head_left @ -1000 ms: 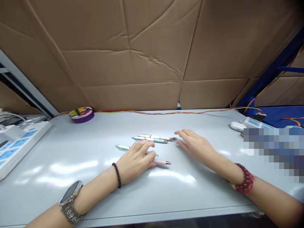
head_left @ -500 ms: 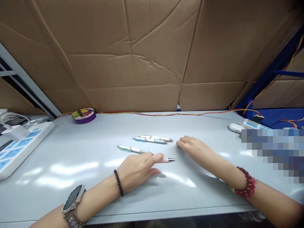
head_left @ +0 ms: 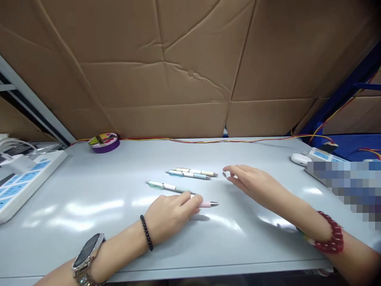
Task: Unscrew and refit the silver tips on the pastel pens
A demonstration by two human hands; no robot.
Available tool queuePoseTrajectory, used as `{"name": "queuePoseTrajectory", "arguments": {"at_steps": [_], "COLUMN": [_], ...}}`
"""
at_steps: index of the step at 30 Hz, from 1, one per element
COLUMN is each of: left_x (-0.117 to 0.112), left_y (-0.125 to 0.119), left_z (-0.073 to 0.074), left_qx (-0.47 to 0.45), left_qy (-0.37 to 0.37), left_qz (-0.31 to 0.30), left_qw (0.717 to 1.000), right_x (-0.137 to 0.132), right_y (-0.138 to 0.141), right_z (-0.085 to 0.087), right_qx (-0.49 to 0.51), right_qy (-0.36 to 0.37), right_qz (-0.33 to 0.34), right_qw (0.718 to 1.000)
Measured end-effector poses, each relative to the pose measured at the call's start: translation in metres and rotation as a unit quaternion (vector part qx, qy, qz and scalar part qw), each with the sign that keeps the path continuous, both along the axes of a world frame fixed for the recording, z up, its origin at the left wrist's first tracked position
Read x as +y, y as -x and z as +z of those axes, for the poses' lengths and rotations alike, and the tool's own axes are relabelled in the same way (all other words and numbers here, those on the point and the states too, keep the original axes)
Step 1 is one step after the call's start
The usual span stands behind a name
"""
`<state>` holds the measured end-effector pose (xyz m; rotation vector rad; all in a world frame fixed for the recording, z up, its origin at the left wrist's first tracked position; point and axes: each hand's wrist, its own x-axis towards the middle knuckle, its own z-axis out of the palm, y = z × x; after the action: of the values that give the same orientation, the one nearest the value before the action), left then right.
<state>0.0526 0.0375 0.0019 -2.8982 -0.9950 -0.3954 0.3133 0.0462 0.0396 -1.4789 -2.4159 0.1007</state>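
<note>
My left hand [head_left: 175, 214] is closed around a pink pen [head_left: 206, 204], low over the table. Only the pen's pink front and silver tip stick out past the fingers. Just behind these fingers lies a green-and-white pen [head_left: 171, 187], its tip close to my knuckles. Farther back, a blue-and-white pen [head_left: 189, 174] and a cream-and-white pen [head_left: 196, 172] rest side by side. To the right of their tips, my right hand [head_left: 253, 180] pinches a small silver piece like a pen tip [head_left: 224, 174]; whether more of it is inside the hand is hidden.
A purple tape roll [head_left: 104, 143] lies at the back left. One power strip [head_left: 32, 178] runs along the left side, another [head_left: 323, 155] stands back right beside a white rounded object [head_left: 300, 159]. Thin red and yellow wires [head_left: 178, 140] follow the rear edge before a cardboard wall [head_left: 190, 91].
My right hand has lifted and turned a little, so a silver tip now shows between its fingers. My left thumb and fingers have drawn closer together around the pink pen.
</note>
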Motion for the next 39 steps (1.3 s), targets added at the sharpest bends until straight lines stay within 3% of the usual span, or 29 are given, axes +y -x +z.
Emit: {"name": "queuePoseTrajectory", "arguments": {"at_steps": [5, 9, 12, 15, 18, 27, 31, 37, 39], "left_x": [-0.009, -0.012, -0.011, -0.011, -0.013, -0.01, -0.008, -0.007, -0.006], "left_y": [-0.004, -0.007, -0.008, -0.007, -0.008, -0.007, -0.006, -0.006, -0.006], "left_z": [0.001, 0.007, 0.013, 0.016, 0.017, 0.013, 0.009, 0.008, 0.009], "left_qx": [-0.016, -0.05, -0.071, -0.108, -0.137, -0.129, -0.115, -0.082, -0.074], "left_qy": [0.035, 0.104, 0.177, 0.265, 0.313, 0.267, 0.229, 0.2, 0.197], "left_qz": [0.002, 0.007, -0.01, -0.018, -0.011, 0.001, 0.01, 0.011, 0.009], "left_qw": [0.999, 0.993, 0.982, 0.958, 0.94, 0.955, 0.967, 0.976, 0.977], "right_x": [-0.018, -0.024, -0.02, -0.017, -0.018, -0.013, -0.014, -0.012, -0.012], "right_y": [0.031, 0.04, 0.036, 0.032, 0.033, 0.03, 0.033, 0.03, 0.029], "right_z": [-0.01, -0.029, -0.035, -0.031, -0.027, -0.024, -0.024, -0.023, -0.022], "right_qx": [0.075, 0.099, 0.099, 0.102, 0.083, 0.09, 0.074, 0.129, 0.129], "right_qy": [0.113, 0.052, 0.0, 0.006, 0.04, 0.037, 0.044, 0.038, 0.067], "right_qz": [0.116, 0.137, 0.17, 0.203, 0.182, 0.186, 0.157, 0.174, 0.154], "right_qw": [0.984, 0.984, 0.98, 0.974, 0.979, 0.978, 0.984, 0.975, 0.977]}}
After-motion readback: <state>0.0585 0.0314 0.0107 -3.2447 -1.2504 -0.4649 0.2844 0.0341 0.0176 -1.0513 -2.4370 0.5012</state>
